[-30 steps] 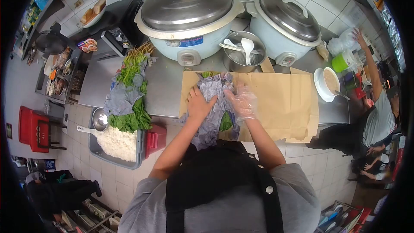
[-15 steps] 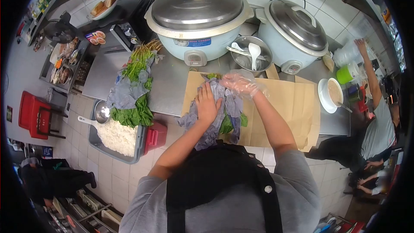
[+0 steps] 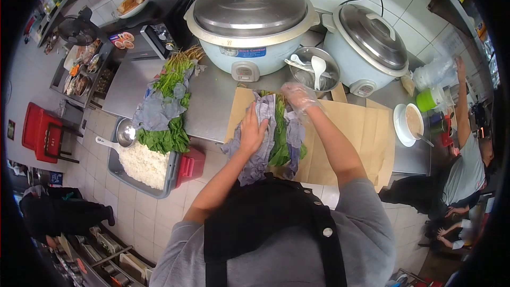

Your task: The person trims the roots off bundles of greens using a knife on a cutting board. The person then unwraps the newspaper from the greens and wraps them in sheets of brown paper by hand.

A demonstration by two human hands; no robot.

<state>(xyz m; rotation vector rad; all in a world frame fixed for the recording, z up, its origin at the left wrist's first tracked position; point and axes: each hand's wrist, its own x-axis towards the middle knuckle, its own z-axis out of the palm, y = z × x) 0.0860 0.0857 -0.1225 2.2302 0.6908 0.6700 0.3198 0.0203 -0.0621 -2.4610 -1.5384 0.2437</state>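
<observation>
A bundle of leafy greens (image 3: 279,138) lies on brown paper (image 3: 350,138) in front of me, partly covered by crumpled grey-purple wrapping paper (image 3: 254,163). My bare left hand (image 3: 253,130) rests flat on the wrapping's left part, fingers stretched out. In a clear plastic glove, my right hand (image 3: 298,97) is at the bundle's upper right, its fingers curled at the wrapping's edge. A strip of green leaves shows between the two sides of the wrapping. To the left, a second bunch of greens (image 3: 169,133) has similar grey paper around it.
Two rice cookers (image 3: 249,21) (image 3: 369,42) stand at the back, with a metal pot (image 3: 330,82) of white scoops between them. A bowl (image 3: 414,119) is at right. Below left sits a tub of white rice (image 3: 143,166). Another person (image 3: 462,165) works at right.
The wrapping has parted, showing more leaves along the middle of the bundle. My right hand has shifted slightly right and up. My left hand remains on the wrapping.
</observation>
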